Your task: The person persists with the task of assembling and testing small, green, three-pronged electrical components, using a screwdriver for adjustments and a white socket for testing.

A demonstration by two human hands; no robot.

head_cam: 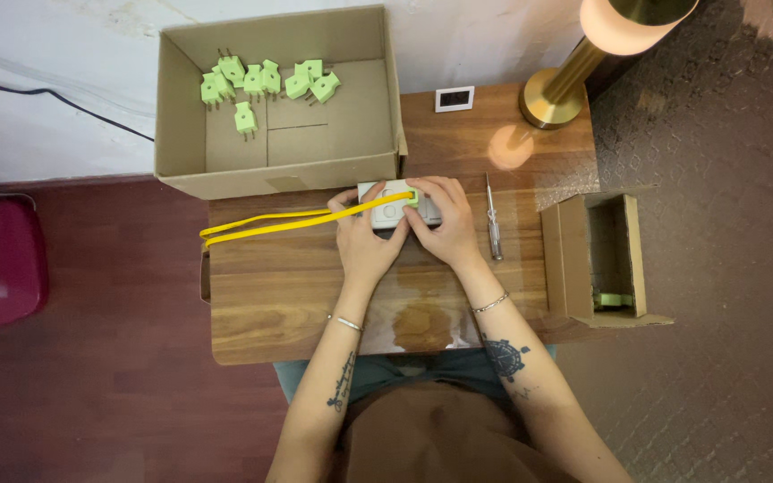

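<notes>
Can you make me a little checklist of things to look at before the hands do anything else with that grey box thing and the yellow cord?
1. Both hands on the grey block: ok, left hand and right hand grip it from either side.
2. Yellow cord lies free: ok, it loops off to the left across the table.
3. Screwdriver within reach: ok, it lies just right of the right hand.
4. Green plugs at hand: ok, several in the open cardboard box.
5. Green part on the block fully seated: cannot tell, fingers cover it.
</notes>
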